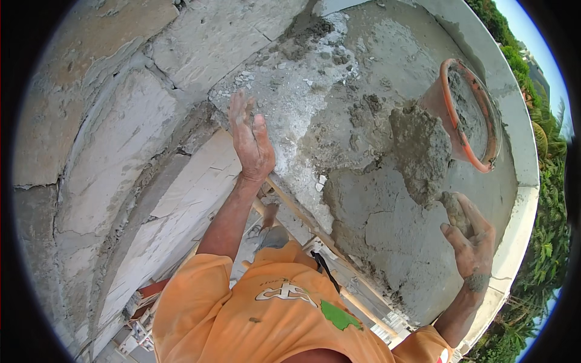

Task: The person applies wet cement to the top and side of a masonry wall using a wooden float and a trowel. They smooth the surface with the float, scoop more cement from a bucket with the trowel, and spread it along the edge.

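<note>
My left hand (251, 145) is raised with its fingers stretched out and holds nothing. It hovers beside the left edge of the concrete surface (387, 224), near loose pale chips. On the right, my right hand (473, 239) has its fingers curved around something grey and mortar-coated (458, 216), whose kind I cannot make out. Just beyond those fingers lies a thick, wet mass of mortar (419, 154), narrowing toward the hand. An orange-rimmed bucket (437, 109) leans tilted on the surface behind it, with mortar inside. Smooth, damp mortar covers the surface left of my right hand.
A pale raised rim (525, 236) curves along the right side, with green trees (551, 248) beyond it. Rough stone-like slabs (115, 127) rise on the left. Below the surface's edge show wooden poles (363, 308) and a bare foot (270, 215).
</note>
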`<action>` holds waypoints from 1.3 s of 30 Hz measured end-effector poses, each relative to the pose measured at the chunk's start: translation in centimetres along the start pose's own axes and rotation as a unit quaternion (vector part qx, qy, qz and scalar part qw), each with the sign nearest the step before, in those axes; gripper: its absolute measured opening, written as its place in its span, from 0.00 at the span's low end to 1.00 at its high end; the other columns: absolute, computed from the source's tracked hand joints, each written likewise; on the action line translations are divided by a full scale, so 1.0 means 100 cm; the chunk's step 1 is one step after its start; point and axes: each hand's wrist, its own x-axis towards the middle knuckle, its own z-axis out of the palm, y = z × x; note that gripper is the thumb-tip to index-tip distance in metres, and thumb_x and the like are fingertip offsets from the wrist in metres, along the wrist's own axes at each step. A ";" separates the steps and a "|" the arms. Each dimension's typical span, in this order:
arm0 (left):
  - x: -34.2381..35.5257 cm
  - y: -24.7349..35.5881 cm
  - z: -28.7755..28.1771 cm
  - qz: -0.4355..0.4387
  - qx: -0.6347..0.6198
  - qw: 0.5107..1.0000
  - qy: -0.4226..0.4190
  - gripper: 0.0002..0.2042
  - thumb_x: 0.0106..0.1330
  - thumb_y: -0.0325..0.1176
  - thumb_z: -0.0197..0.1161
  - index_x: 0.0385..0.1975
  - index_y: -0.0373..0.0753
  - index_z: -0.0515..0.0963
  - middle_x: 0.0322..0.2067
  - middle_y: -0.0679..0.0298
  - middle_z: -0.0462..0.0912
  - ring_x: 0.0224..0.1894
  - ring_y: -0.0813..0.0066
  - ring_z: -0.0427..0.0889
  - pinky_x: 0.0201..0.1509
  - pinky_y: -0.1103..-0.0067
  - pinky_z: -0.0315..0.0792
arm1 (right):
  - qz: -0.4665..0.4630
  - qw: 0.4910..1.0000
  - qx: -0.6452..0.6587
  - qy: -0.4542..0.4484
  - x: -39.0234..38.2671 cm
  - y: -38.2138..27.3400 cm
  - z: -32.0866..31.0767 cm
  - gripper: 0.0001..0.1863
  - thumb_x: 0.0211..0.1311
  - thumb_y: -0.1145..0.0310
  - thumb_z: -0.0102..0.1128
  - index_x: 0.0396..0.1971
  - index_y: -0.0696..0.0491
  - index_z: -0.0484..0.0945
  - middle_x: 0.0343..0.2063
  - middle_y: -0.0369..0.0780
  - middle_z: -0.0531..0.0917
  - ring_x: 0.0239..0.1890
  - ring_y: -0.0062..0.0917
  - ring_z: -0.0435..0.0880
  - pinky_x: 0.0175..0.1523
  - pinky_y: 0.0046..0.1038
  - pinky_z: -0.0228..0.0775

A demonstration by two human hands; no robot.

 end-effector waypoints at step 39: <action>-0.004 -0.001 -0.004 0.008 0.005 1.000 -0.006 0.21 0.76 0.31 0.47 0.64 0.27 0.60 0.66 0.43 0.61 0.72 0.48 0.55 0.72 0.61 0.54 | -0.190 0.929 -0.267 -0.171 0.010 -0.034 0.064 0.28 0.50 0.70 0.66 0.56 0.52 0.75 0.27 0.45 0.80 0.25 0.38 0.81 0.32 0.35 0.72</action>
